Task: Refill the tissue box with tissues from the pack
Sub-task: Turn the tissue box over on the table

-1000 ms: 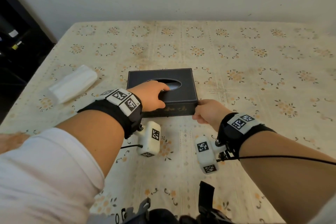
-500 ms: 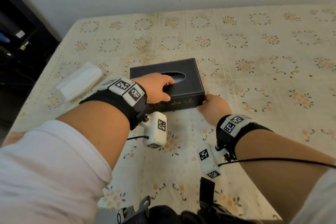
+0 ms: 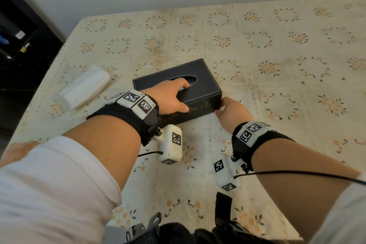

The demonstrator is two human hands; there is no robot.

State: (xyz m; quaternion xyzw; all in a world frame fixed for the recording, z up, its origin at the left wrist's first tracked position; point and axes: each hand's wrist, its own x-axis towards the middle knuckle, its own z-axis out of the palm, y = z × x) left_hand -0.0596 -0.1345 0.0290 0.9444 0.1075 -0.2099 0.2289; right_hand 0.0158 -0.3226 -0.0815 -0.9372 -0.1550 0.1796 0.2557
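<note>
Swung askew since before, the black leather tissue box (image 3: 200, 85) sat mid-table — left hand (image 3: 171, 97) gripped its oval slot, right hand (image 3: 232, 112) pinched its corner; soft white pack (image 3: 85, 87) lay left.

My black tissue box (image 3: 202, 87), white tissue pack (image 3: 85, 88), cream tablecloth (image 3: 277, 65) with orange flower rings, my black wristbands (image 3: 126, 117) with checkered tags

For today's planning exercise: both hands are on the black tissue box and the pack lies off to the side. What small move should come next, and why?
Probably lift the tissue box to open it. The left hand grips its top, fingers in the oval slot; the right hand holds the near right corner. No tissue shows in the slot, and the tissue pack lies untouched, apart.
</note>
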